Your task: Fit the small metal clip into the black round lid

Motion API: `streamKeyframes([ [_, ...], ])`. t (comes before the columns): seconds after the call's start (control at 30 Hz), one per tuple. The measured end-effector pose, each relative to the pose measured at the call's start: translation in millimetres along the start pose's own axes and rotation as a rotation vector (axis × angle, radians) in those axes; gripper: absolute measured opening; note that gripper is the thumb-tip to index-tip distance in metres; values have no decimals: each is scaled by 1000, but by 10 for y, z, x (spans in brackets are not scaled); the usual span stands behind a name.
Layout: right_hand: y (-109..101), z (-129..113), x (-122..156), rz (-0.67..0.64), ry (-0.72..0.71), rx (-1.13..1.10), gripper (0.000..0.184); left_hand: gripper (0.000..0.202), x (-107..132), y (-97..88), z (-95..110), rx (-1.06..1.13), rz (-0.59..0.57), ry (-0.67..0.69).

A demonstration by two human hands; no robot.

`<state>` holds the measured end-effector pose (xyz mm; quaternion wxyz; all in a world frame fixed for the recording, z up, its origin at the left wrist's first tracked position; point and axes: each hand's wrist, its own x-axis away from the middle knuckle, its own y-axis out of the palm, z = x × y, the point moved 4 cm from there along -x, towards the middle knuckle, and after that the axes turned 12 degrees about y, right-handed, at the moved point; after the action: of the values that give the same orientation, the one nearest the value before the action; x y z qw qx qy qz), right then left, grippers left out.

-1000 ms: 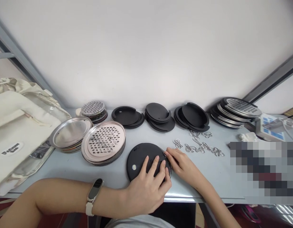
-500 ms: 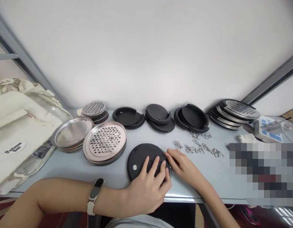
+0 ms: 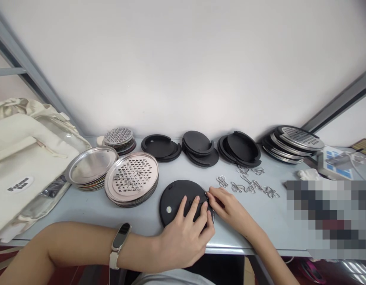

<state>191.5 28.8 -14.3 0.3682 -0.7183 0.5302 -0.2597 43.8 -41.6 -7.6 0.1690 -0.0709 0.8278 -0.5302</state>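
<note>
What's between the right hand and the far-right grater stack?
Head view: bent metal wire pieces lie on the grey table between the right hand and the grater stack.

Head-worn cam here, facing forward and tilted down at the desk [image 3: 93, 213]. It was pretty close too: the left hand [image 3: 187, 239] and right hand [image 3: 228, 206] sat low around the middle, arms [image 3: 82, 245] cut off by the bottom edge. The wall [image 3: 183, 71] opposite filled the upper part, and the bag [image 3: 22, 150] got clipped at the left.
</note>
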Motion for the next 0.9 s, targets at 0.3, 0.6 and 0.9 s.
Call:
streamKeyframes([
  [0.3,8,-5,-13,22,-8,37,27,49,9,15,10,-2,14,-7],
  [0.6,21,33,-13,43,-16,66,27,49,0,-8,-2,-4,6,-8],
  [0.9,22,18,-4,35,-4,80,27,47,3,-14,-4,-8,12,-14],
])
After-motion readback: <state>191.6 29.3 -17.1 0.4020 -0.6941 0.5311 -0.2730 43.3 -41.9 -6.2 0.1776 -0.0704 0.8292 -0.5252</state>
